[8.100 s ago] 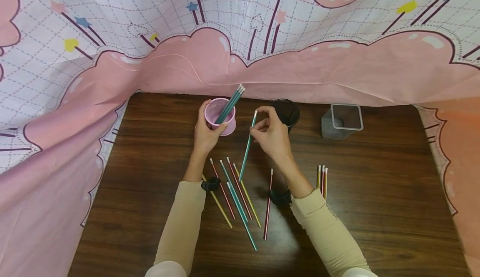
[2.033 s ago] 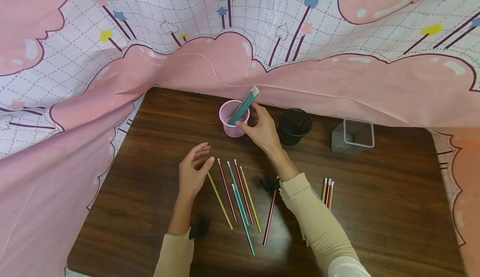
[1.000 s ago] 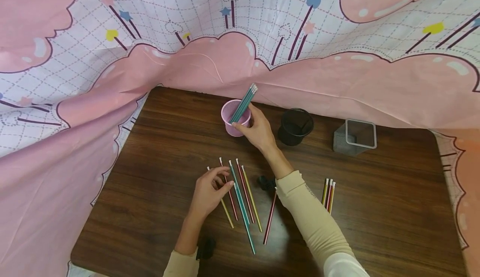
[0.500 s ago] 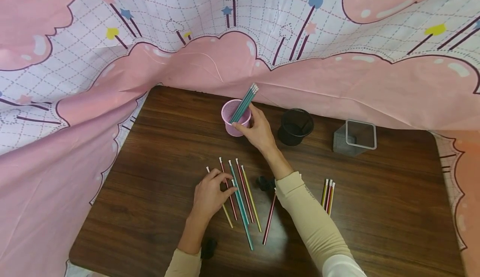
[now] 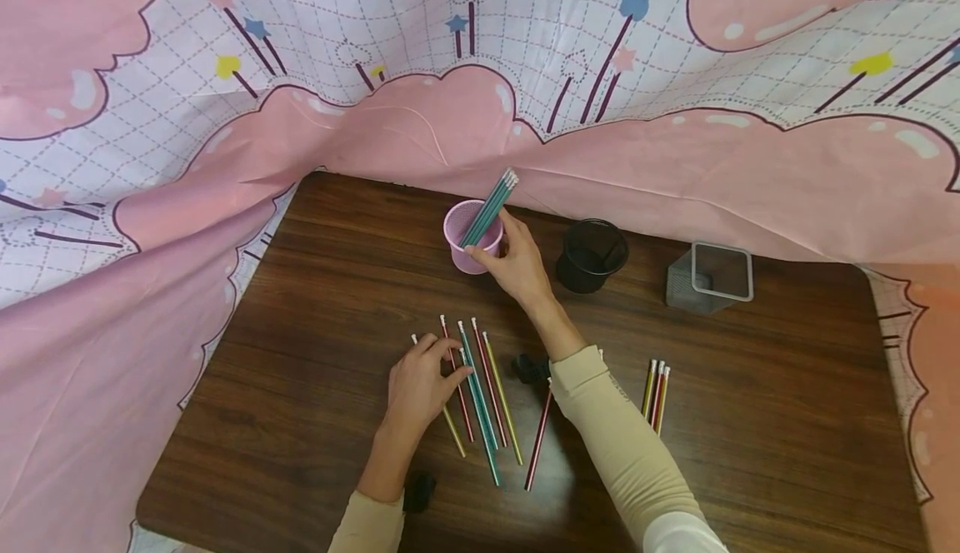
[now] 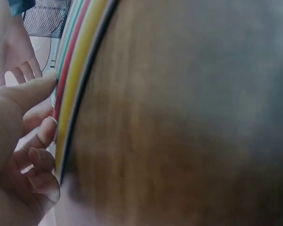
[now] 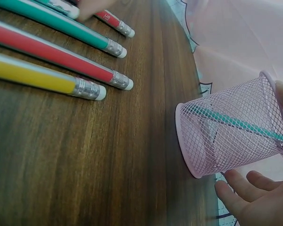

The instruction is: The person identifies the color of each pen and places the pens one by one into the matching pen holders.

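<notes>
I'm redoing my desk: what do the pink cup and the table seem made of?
Pink cup: probably painted metal mesh, by its open lattice and smooth rim. Table: dark brown wood or wood-look laminate, given the streaky grain and soft sheen.

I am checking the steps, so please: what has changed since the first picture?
The left hand let go of the pink cup, moved back and now pinches a loose green pencil, which has slid slightly forward. The right hand let go of its pencil and holds the cup. The black cup and grey cup stayed in place.
</notes>
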Motion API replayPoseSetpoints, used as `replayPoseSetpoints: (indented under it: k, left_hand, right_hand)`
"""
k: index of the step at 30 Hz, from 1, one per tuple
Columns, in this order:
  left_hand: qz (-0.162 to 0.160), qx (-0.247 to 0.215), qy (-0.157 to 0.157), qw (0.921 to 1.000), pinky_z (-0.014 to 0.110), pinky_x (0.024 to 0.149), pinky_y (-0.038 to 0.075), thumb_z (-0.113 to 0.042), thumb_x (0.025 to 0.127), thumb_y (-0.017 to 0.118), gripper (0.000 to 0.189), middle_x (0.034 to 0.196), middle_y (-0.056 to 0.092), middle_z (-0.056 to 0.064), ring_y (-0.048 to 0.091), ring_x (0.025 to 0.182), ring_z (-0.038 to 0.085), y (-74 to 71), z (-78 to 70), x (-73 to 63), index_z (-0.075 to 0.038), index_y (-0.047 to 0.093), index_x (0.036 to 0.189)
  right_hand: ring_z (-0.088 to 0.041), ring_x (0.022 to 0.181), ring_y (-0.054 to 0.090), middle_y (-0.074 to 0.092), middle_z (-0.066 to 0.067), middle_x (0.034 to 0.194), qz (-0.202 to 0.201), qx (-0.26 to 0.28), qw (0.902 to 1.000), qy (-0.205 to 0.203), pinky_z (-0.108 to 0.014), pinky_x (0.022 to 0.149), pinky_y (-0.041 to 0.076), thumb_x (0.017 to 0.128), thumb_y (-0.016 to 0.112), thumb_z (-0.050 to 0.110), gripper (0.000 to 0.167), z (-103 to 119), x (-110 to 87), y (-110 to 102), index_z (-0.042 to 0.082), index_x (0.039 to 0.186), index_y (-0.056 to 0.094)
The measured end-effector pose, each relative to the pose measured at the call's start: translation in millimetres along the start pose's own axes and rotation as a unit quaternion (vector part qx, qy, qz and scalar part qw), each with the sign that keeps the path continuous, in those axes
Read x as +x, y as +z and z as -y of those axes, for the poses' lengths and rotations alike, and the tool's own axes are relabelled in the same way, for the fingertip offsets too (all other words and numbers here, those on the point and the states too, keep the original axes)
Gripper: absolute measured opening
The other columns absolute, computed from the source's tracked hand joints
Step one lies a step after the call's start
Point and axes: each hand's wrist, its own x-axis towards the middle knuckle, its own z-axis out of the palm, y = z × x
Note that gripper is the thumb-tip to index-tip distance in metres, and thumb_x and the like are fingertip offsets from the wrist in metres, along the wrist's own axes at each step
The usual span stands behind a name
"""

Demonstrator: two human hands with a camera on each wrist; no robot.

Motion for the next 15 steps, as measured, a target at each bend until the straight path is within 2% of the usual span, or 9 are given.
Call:
replayPoseSetpoints:
  k: [5, 9, 15]
  left_hand:
    - [0.011, 0.022, -0.029, 0.9993, 0.029, 0.049, 0.046, -0.035, 0.077, 0.086, 0.038, 0.081, 0.060, -0.010, 0.054, 0.059, 0.007, -2.0, -7.7, 5.8, -0.020, 0.074, 0.110]
    - [0.025, 0.025, -0.059, 0.9976, 0.030, 0.048, 0.046, -0.036, 0.077, 0.086, 0.040, 0.077, 0.061, -0.009, 0.056, 0.058, 0.009, -2.6, -13.4, 9.9, -0.019, 0.073, 0.110]
    - [0.032, 0.026, -0.084, 0.9956, 0.031, 0.047, 0.045, -0.039, 0.074, 0.087, 0.041, 0.073, 0.058, -0.009, 0.055, 0.056, 0.010, -4.4, -14.6, 14.2, -0.018, 0.071, 0.106]
  right_hand:
    - [-0.025, 0.120, 0.052, 0.046, -0.015, 0.144, -0.004, 0.002, 1.0000, 0.001, -0.041, 0.097, 0.048, 0.083, 0.081, 0.039, 0.085, -0.6, 0.1, 1.0, 0.025, 0.154, 0.037]
    - [-0.025, 0.118, 0.053, 0.047, -0.016, 0.142, -0.009, -0.003, 1.0000, 0.002, -0.040, 0.096, 0.049, 0.083, 0.081, 0.039, 0.084, 0.1, -0.2, 1.3, 0.025, 0.154, 0.038]
    - [-0.024, 0.114, 0.052, 0.046, -0.015, 0.143, -0.008, -0.008, 0.9999, 0.001, -0.039, 0.093, 0.049, 0.083, 0.080, 0.040, 0.083, 1.1, -0.6, 1.8, 0.027, 0.154, 0.038]
